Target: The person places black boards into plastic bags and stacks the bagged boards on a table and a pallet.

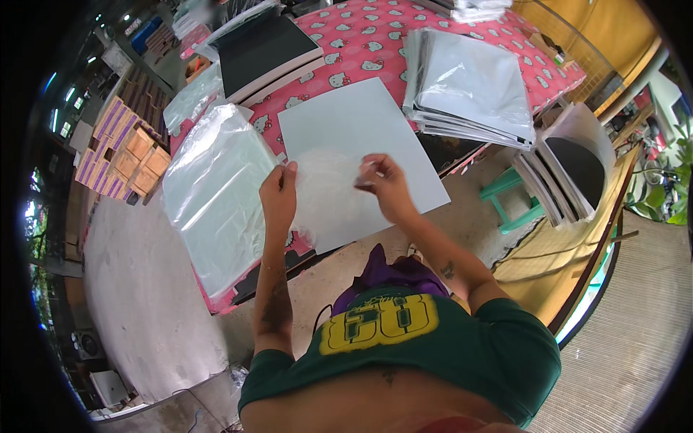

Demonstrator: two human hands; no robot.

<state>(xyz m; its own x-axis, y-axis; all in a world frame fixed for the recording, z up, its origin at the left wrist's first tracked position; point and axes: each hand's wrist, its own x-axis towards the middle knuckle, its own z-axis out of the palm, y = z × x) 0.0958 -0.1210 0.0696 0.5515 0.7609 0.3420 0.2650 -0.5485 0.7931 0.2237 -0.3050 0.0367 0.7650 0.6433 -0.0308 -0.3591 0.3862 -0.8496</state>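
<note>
A thin clear plastic bag or film (326, 189) stretches between my hands over a large white board (355, 108). My left hand (279, 193) pinches its left edge with thumb and fingers, next to a stack of clear plastic bags (216, 195). On the other side, my right hand (388, 186) is closed with the fingers curled at the film's right edge, slightly blurred by motion. The board lies tilted on the table and overhangs its near edge.
A pink cartoon-print cloth (346, 45) covers the table. Black boards (263, 54) are stacked at the far left, plastic-wrapped sheets (473, 83) at the right. More sheets (567, 173) lean by a green stool (511, 202). Wooden pallets (123, 155) stand left.
</note>
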